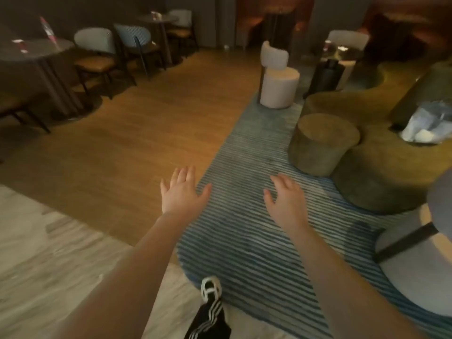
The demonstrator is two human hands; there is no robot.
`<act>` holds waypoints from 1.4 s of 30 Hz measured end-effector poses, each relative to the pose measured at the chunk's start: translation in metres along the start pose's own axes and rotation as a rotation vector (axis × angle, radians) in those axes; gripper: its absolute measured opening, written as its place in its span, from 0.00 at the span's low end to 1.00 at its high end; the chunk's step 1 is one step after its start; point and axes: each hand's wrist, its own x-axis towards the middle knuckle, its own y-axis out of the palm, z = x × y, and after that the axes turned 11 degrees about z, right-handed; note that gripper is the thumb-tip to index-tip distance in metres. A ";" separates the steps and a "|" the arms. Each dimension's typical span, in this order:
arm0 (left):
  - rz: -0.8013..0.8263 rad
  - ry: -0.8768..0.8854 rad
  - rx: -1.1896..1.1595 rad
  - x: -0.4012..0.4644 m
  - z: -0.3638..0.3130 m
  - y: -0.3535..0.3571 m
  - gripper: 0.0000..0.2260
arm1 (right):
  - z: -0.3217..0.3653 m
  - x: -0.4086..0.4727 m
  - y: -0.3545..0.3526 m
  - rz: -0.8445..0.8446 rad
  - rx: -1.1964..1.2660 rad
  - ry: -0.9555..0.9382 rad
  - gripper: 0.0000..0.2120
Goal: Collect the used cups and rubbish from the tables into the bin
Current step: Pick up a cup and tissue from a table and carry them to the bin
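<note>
My left hand and my right hand are both stretched out in front of me over the floor, fingers spread, holding nothing. A red and white cup stands on the round dark table at the far left, with a tilted pink and white bottle beside it. Another red cup sits on a farther round table. A cup and crumpled white rubbish lie on a low table at the back right. A clear plastic bag with white rubbish sits at the right edge.
Chairs line the left tables. A white stool chair, a dark cylindrical bin-like object and olive round poufs stand on the right. A striped blue rug and wooden floor lie ahead. My shoe shows below.
</note>
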 end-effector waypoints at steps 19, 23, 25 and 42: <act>0.282 0.127 0.066 0.434 -0.046 0.041 0.33 | -0.110 0.380 0.035 0.161 0.091 0.275 0.22; 0.253 0.179 0.088 0.538 -0.080 0.053 0.34 | -0.154 0.472 0.032 0.148 0.117 0.318 0.23; 0.238 0.210 0.086 0.601 -0.104 0.063 0.35 | -0.184 0.528 0.030 0.103 0.135 0.328 0.23; 0.186 0.239 0.027 1.135 -0.344 0.080 0.38 | -0.458 0.998 -0.074 0.151 0.011 0.344 0.23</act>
